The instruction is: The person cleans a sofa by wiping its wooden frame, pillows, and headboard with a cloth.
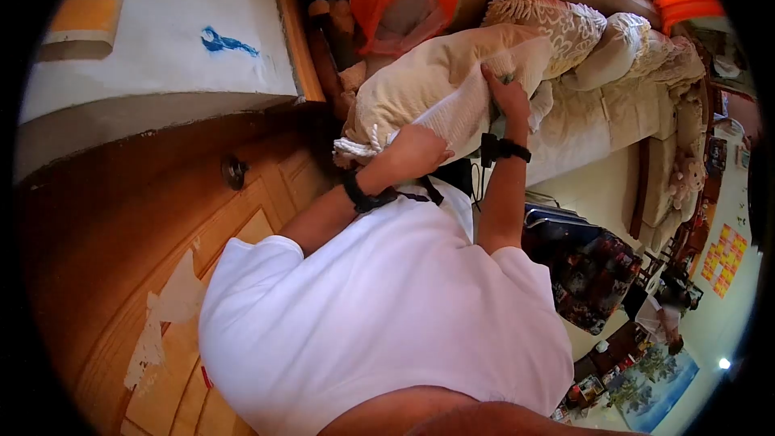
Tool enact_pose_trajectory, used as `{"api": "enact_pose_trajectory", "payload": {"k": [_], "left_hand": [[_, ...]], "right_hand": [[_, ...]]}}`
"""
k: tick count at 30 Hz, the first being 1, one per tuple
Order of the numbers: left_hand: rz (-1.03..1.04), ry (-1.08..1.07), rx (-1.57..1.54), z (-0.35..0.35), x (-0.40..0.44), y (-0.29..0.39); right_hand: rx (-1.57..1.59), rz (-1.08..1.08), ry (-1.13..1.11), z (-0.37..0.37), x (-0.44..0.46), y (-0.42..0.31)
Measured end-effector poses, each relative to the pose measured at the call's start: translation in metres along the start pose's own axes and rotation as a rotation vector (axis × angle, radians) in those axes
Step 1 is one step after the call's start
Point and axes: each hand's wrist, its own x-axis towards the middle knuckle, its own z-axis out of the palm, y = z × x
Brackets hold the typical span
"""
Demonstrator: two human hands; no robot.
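Note:
A plump beige cushion (436, 69) lies in front of me, with a paler, ribbed fabric flap (460, 109) along its near side. White rope-like tassels (359, 148) hang at its left end. My left hand (416, 152) is closed on the near edge of the fabric, close to the tassels. My right hand (507, 97) grips the flap farther right, its fingers closed on the cloth. Part of the fingers on both hands is hidden by the cloth. Black bands circle both wrists.
An orange plastic bag (404, 4) sits behind the cushion. More fringed cushions (557, 28) line the sofa (573, 125) to the right. A wooden door (234, 234) stands close on my left. A dark patterned item (577, 274) is at right; another person (663, 321) is farther off.

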Motion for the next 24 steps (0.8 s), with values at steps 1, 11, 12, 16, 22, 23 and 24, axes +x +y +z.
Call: {"api": "enact_pose_trajectory", "payload": {"k": [1, 11, 12, 16, 22, 23, 24], "left_hand": [[0.054, 0.009, -0.015, 0.001, -0.001, 0.002], [0.244, -0.147, -0.306, -0.060, -0.016, -0.026], [0.260, -0.140, -0.441, -0.078, -0.021, -0.039], [-0.089, 0.020, -0.324, -0.140, -0.058, -0.085], [-0.048, -0.154, -0.107, -0.033, -0.034, -0.142], [0.009, -0.076, -0.102, -0.010, -0.013, -0.136], [0.069, 0.001, -0.099, 0.010, 0.008, -0.124]], "right_hand": [[-0.001, 0.001, -0.004, 0.010, 0.012, 0.012], [0.515, -0.211, 0.019, 0.008, -0.001, 0.104], [0.618, -0.204, 0.109, 0.005, -0.011, 0.116], [0.609, 0.041, 0.376, 0.032, -0.005, 0.197], [0.700, 0.342, 0.595, 0.064, 0.016, 0.318], [0.759, 0.319, 0.508, 0.057, -0.003, 0.309], [0.767, 0.330, 0.523, 0.071, -0.002, 0.321]]}}
